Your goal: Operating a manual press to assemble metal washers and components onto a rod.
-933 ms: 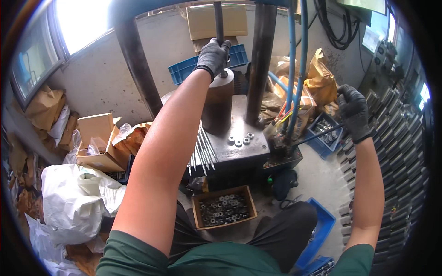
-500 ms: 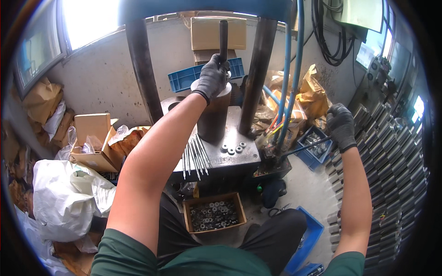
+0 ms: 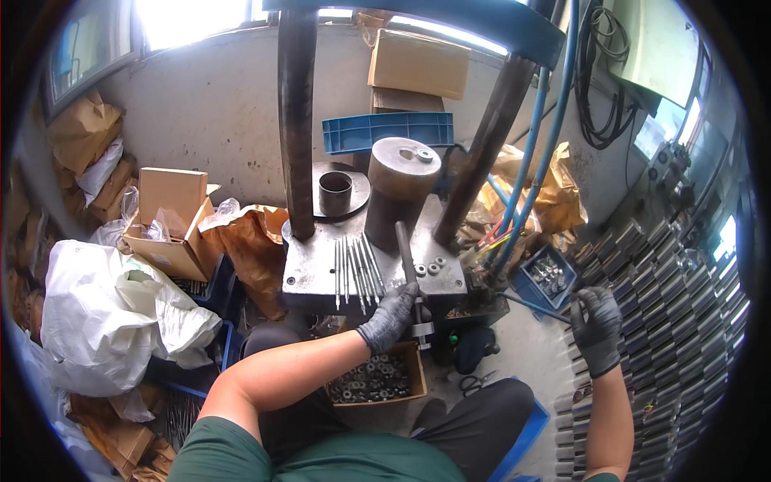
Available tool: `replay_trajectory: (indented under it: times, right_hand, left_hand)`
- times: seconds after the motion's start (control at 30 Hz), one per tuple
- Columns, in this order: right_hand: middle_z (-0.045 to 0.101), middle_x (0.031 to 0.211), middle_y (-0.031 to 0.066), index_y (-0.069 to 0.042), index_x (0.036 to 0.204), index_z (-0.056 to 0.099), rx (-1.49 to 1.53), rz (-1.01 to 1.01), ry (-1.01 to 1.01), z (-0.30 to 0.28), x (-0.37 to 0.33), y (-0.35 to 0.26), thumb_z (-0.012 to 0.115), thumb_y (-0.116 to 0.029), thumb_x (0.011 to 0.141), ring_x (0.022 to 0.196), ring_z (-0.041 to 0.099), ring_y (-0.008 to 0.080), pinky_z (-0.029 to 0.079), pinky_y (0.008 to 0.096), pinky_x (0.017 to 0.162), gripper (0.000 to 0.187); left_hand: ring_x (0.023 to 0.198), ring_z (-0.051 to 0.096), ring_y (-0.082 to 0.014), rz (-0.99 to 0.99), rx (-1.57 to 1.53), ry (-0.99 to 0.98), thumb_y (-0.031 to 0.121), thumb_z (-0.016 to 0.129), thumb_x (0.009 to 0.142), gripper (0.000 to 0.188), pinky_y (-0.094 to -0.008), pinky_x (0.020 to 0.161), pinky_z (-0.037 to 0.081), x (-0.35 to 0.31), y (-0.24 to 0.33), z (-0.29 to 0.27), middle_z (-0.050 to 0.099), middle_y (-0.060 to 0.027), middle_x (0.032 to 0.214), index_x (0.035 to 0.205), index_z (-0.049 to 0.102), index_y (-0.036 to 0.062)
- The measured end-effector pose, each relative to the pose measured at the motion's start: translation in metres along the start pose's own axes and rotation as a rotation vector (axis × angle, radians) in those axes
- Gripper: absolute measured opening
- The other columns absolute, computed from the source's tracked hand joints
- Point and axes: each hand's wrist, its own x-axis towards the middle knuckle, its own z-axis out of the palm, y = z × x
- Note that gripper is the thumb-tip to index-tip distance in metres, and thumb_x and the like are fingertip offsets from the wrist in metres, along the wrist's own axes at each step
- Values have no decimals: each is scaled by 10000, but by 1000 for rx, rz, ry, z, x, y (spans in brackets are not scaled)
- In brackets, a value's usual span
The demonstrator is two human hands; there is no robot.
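My left hand (image 3: 391, 316), in a dark grey glove, is closed round a dark metal rod (image 3: 405, 251). The rod tilts over the front edge of the steel press bed (image 3: 309, 277), with a bright collar near its lower end. Behind it stands a thick steel cylinder (image 3: 399, 181) with a small ring (image 3: 424, 155) on its top. Out to the right, my gloved right hand (image 3: 597, 329) is loosely curled at the end of a blue-grey lever (image 3: 534, 307); the fingers partly hide the contact. Several thin metal pins (image 3: 356, 269) and small rings (image 3: 434, 268) lie on the bed.
Two dark press columns (image 3: 295, 128) flank the cylinder. A carton of rings (image 3: 377, 377) stands below the bed. Stacked metal bars (image 3: 675, 337) fill the right side. A blue bin (image 3: 548, 273) sits by the lever; a white sack (image 3: 104, 321) lies at left.
My left hand has brought the rod down from above the cylinder toward me, in front of the bed. My right hand has lowered with the lever, its fingers looser. The view has shifted.
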Motion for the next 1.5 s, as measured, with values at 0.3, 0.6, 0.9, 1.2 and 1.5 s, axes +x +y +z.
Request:
replay_trajectory:
  times: [0.3, 0.6, 0.9, 1.2, 1.5]
  right_hand:
    - [685, 1063, 123, -68, 1049, 662, 317, -114, -83, 13, 4, -121, 741, -63, 760, 1020, 651, 346, 426, 532, 1070, 300]
    - [626, 1185, 98, -42, 1362, 583, 1368, 781, -256, 141, -36, -196, 655, -36, 965, 952, 683, 184, 625, 280, 708, 403]
    - [685, 1147, 81, -46, 1658, 78, 1315, 924, -780, 187, -77, -213, 507, -544, 1065, 970, 664, 130, 544, 290, 831, 886]
    - [661, 1139, 23, -113, 1390, 573, 2103, 1117, -867, 197, -81, -224, 360, -718, 1035, 1011, 615, 117, 533, 295, 840, 733]
    - [621, 687, 18, -136, 960, 678, 1794, 1121, -499, 198, -51, -231, 473, -471, 1086, 530, 558, 133, 434, 293, 481, 413]
  left_hand:
    - [607, 593, -196, -330, -303, 130, 203, 539, 1019, 106, -434, 584, 573, 30, -35, -22, 604, -25, 757, 950, 531, 124]
    - [657, 650, -213, -328, -46, 162, 511, 526, 1060, 503, -417, 622, 582, 25, -36, -34, 658, -78, 791, 929, 653, 42]
    - [763, 698, -196, -529, -12, 10, 482, 653, 1008, 367, -361, 724, 600, -40, -40, -27, 706, -43, 838, 968, 692, 118]
    - [748, 690, -174, -155, 185, -145, 192, 699, 952, 175, -275, 705, 575, -46, -19, -29, 708, -68, 807, 1019, 679, 32]
    - [944, 683, -170, 218, 456, -441, 286, 777, 867, 541, -268, 778, 553, -45, -8, -23, 677, -92, 1096, 1297, 576, 26]
